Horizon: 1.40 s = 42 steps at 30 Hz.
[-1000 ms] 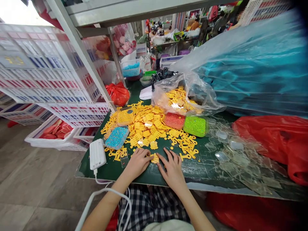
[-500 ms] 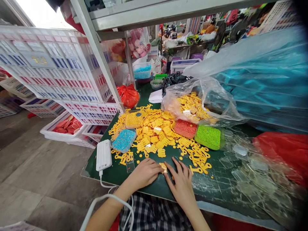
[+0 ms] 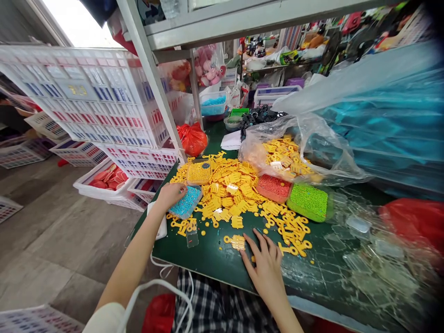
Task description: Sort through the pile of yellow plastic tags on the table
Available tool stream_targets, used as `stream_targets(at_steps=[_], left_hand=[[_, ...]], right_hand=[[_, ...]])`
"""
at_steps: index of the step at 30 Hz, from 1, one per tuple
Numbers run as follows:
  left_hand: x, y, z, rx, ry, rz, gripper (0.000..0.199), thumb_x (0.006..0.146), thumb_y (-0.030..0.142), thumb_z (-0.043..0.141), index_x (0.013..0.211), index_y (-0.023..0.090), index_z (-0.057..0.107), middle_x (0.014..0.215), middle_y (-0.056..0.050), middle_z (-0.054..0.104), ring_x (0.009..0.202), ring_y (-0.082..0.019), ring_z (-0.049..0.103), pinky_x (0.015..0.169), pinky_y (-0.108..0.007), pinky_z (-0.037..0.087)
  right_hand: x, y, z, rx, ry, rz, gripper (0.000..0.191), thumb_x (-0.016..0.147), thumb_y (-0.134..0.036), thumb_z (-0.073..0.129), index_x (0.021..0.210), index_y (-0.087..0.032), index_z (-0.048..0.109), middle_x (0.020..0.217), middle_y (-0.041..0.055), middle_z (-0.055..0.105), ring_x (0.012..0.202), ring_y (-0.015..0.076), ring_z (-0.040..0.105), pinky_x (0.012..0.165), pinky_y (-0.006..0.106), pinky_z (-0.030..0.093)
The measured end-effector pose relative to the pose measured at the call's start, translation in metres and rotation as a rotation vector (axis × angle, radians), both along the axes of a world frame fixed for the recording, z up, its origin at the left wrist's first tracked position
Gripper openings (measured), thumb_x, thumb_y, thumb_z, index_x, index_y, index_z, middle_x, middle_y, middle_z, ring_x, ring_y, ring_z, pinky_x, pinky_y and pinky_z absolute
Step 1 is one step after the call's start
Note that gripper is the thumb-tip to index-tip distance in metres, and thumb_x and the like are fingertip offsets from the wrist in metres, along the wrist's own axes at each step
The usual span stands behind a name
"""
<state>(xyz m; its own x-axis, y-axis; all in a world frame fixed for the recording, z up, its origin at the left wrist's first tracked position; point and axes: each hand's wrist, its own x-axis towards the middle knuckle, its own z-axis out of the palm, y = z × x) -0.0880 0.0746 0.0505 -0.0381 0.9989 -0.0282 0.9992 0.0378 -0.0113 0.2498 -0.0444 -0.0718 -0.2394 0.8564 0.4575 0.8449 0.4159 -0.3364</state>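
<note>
My left hand (image 3: 171,194) is over the left edge of a clear tray of blue beads (image 3: 186,201). Its fingertips are pressed together, and whatever may be between them is too small to make out. On the green tabletop, my right hand (image 3: 264,263) lies with fingers spread. Its index finger and thumb are at the right edge of a flat yellow plastic piece (image 3: 237,242), which has a small ring at its left end. Behind both hands spreads a heap of similar yellow pieces (image 3: 231,187).
Trays of yellow beads (image 3: 199,173), red beads (image 3: 274,187) and green beads (image 3: 308,202) border the heap. A white power bank (image 3: 161,230) with a cable lies under my left forearm. Clear plastic pieces (image 3: 381,259) cover the right side. Stacked white crates (image 3: 86,111) stand left.
My left hand has left the yellow piece and moved up and left to the blue beads. My right hand stays beside the piece, now more exposed. The view has shifted slightly left.
</note>
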Motion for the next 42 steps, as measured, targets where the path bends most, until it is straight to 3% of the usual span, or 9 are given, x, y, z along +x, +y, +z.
stream_targets(at_steps=[11, 15, 19, 22, 24, 27, 31, 35, 42], left_hand=[[0.006, 0.000, -0.031, -0.020, 0.067, -0.074, 0.023, 0.086, 0.033, 0.056, 0.095, 0.019, 0.072, 0.097, -0.009, 0.073, 0.099, -0.028, 0.063, 0.080, -0.034, 0.040], [0.007, 0.003, -0.031, -0.012, 0.066, -0.082, 0.019, 0.087, 0.029, 0.056, 0.087, 0.019, 0.072, 0.094, -0.009, 0.073, 0.097, -0.028, 0.064, 0.081, -0.035, 0.039], [0.010, 0.001, -0.018, 0.038, 0.061, -0.080, 0.021, 0.089, 0.030, 0.056, 0.086, 0.017, 0.072, 0.095, -0.011, 0.072, 0.100, -0.029, 0.063, 0.083, -0.037, 0.040], [0.030, -0.013, -0.009, 0.151, -0.029, -0.128, 0.029, 0.094, 0.037, 0.050, 0.094, 0.017, 0.071, 0.096, -0.010, 0.072, 0.096, -0.027, 0.063, 0.081, -0.036, 0.041], [0.057, -0.029, -0.010, 0.250, -0.193, -0.268, 0.031, 0.096, 0.040, 0.049, 0.093, 0.019, 0.071, 0.091, -0.007, 0.071, 0.088, -0.022, 0.063, 0.078, -0.033, 0.041], [0.108, -0.054, -0.024, 0.221, -0.329, -0.532, 0.030, 0.098, 0.041, 0.048, 0.090, 0.023, 0.071, 0.086, -0.003, 0.070, 0.084, -0.019, 0.061, 0.074, -0.031, 0.038], [0.154, -0.064, -0.053, 0.142, -0.290, -0.626, 0.030, 0.098, 0.040, 0.049, 0.090, 0.021, 0.072, 0.084, -0.004, 0.069, 0.084, -0.019, 0.060, 0.075, -0.032, 0.037], [0.161, -0.054, -0.068, 0.095, -0.261, -0.606, 0.032, 0.098, 0.041, 0.049, 0.091, 0.021, 0.073, 0.084, -0.004, 0.069, 0.085, -0.020, 0.059, 0.075, -0.033, 0.036], [0.152, -0.047, -0.067, 0.065, -0.344, -0.587, 0.041, 0.098, 0.048, 0.043, 0.094, 0.026, 0.077, 0.086, -0.005, 0.067, 0.085, -0.020, 0.054, 0.074, -0.032, 0.037]], right_hand=[[-0.001, -0.001, -0.008, -0.037, -0.005, -0.028, 0.040, 0.097, -0.048, 0.039, 0.126, -0.030, 0.060, 0.137, 0.0085, 0.052, 0.122, 0.0317, 0.044, 0.099, 0.052, 0.035], [0.000, 0.000, -0.004, -0.026, -0.004, -0.015, 0.039, 0.097, -0.047, 0.041, 0.126, -0.029, 0.061, 0.136, 0.0091, 0.053, 0.121, 0.0315, 0.044, 0.098, 0.051, 0.036], [-0.001, -0.001, 0.003, -0.046, 0.011, -0.022, 0.038, 0.096, -0.045, 0.044, 0.127, -0.029, 0.060, 0.135, 0.0103, 0.053, 0.122, 0.0317, 0.044, 0.099, 0.052, 0.036], [-0.003, -0.001, 0.006, -0.077, 0.025, -0.029, 0.035, 0.096, -0.043, 0.046, 0.125, -0.031, 0.062, 0.136, 0.0098, 0.052, 0.123, 0.0315, 0.043, 0.100, 0.052, 0.036], [-0.004, -0.001, 0.007, -0.095, 0.037, -0.040, 0.033, 0.095, -0.043, 0.048, 0.123, -0.032, 0.063, 0.138, 0.0096, 0.050, 0.124, 0.0318, 0.042, 0.100, 0.052, 0.037], [-0.004, 0.002, 0.007, -0.116, 0.057, -0.067, 0.031, 0.093, -0.043, 0.053, 0.120, -0.033, 0.065, 0.141, 0.0092, 0.046, 0.127, 0.0331, 0.039, 0.100, 0.053, 0.038], [-0.003, 0.012, 0.011, -0.149, 0.061, -0.071, 0.029, 0.089, -0.045, 0.060, 0.114, -0.034, 0.070, 0.144, 0.0096, 0.043, 0.127, 0.0349, 0.039, 0.099, 0.053, 0.039], [-0.002, 0.022, 0.017, -0.191, 0.054, -0.062, 0.029, 0.085, -0.046, 0.066, 0.112, -0.036, 0.071, 0.142, 0.0101, 0.044, 0.128, 0.0365, 0.037, 0.100, 0.054, 0.038], [-0.002, 0.033, 0.018, -0.234, 0.095, -0.058, 0.031, 0.080, -0.048, 0.072, 0.107, -0.035, 0.074, 0.142, 0.0075, 0.046, 0.130, 0.0352, 0.035, 0.103, 0.053, 0.035]])
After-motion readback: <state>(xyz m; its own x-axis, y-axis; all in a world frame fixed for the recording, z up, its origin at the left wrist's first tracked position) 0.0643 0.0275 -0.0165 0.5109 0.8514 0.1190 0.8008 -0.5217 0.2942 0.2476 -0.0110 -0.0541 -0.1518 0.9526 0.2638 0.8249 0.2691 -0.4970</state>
